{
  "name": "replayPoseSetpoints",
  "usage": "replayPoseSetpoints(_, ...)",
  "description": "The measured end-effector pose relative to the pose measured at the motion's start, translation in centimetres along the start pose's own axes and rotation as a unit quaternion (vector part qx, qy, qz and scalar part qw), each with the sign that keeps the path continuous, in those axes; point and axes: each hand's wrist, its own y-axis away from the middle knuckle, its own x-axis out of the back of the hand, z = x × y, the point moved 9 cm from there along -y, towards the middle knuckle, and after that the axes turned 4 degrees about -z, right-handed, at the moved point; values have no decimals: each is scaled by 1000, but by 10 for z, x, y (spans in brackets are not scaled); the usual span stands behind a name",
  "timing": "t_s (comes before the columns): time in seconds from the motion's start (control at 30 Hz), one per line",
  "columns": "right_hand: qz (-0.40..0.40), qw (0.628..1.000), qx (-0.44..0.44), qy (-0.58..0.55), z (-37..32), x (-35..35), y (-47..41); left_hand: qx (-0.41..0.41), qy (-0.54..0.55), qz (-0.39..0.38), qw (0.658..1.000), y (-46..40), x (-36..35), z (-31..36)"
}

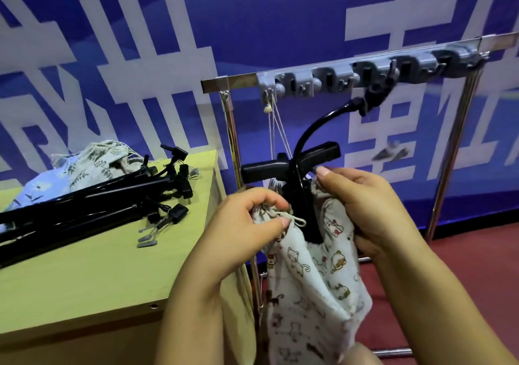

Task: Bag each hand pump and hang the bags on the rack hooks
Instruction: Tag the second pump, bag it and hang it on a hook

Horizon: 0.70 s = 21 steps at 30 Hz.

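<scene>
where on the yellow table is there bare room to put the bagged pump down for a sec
The table's near half is bare, from the grey clips to the front edge. The far half is crowded with black pumps and folded bags.

Left hand (247, 218): bare; no ring, no glove
Right hand (365, 207): bare; nails short
Forearms: no sleeves, no watch

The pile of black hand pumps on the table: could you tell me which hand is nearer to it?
Left. The left hand pinches the bag's drawstring just right of the pump pile; the right hand grips the bag's far edge.
</scene>
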Motion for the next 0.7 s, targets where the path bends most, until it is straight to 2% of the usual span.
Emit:
replayPoseSetpoints(0.13,-48,996,-64,-33,10,-8,1,-12,-33,1,999,-3,2,-3)
replayPoseSetpoints(0.3,-16,985,-102,-134,22,-2,-3,-18,89,38,995,-3,14,-10)
replayPoseSetpoints(0.43,81,984,-6,-157,4,15,-5,7,179,130,975,-3,26,-24)
replayPoseSetpoints(0.5,101,978,28,-183,-5,17,-2,34,183,171,968,-2,31,-32)
replayPoseSetpoints(0.7,122,947,19,-297,-10,17,0,73,212,249,942,0,31,-45)
